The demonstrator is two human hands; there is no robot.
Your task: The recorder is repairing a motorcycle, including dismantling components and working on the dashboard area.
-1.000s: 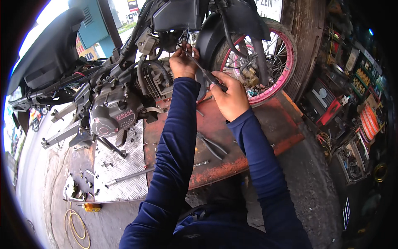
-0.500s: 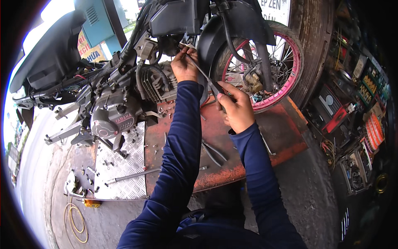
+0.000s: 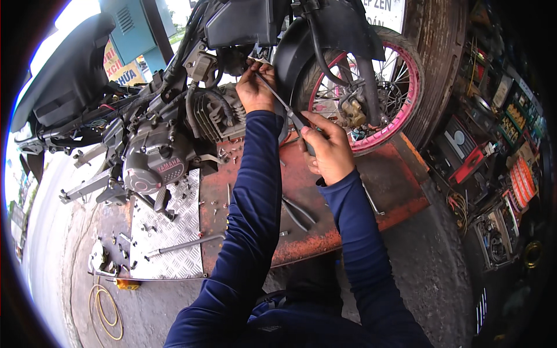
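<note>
A partly stripped motorcycle stands across the top, its engine [image 3: 155, 159] and finned cylinder [image 3: 217, 119] at the left. My right hand [image 3: 329, 148] is wrapped round the dark handle of a screwdriver [image 3: 284, 104], whose metal shaft slants up and left. Just below the dark bodywork, in front of the black front fender [image 3: 293, 55], my left hand [image 3: 257, 88] is raised with its fingers curled and pinched together beside the screwdriver's tip. What those fingers pinch, and what the tip touches, is too small and partly hidden.
Under the motorcycle is a rusty red platform [image 3: 371, 203] with a patterned metal plate [image 3: 168, 232]. Pliers [image 3: 297, 213], a long-handled tool [image 3: 185, 245] and several small bolts lie there. The pink-rimmed front wheel [image 3: 415, 87] is at right; beyond it, tool trays [image 3: 493, 240].
The view has shifted slightly, and both hands appear a little further left. Their hold and the screwdriver's slant look much the same.
</note>
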